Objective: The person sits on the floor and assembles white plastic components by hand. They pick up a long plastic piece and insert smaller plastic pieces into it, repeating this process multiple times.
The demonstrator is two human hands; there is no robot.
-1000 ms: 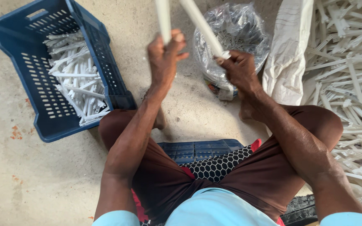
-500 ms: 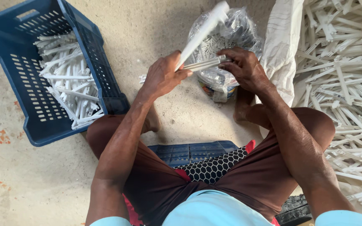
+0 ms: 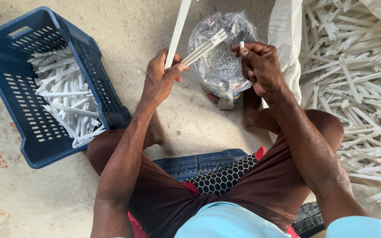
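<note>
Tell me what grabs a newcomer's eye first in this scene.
In the middle, the left hand holds long white plastic strips while the right hand pinches a small white piece. A blue crate of white strips sits at left, and a big heap of white parts fills the right.

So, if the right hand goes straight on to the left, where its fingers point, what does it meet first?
Probably the white plastic strips held by the left hand. The right hand pinches a small white piece just beside their tip, though depth is unclear.
</note>
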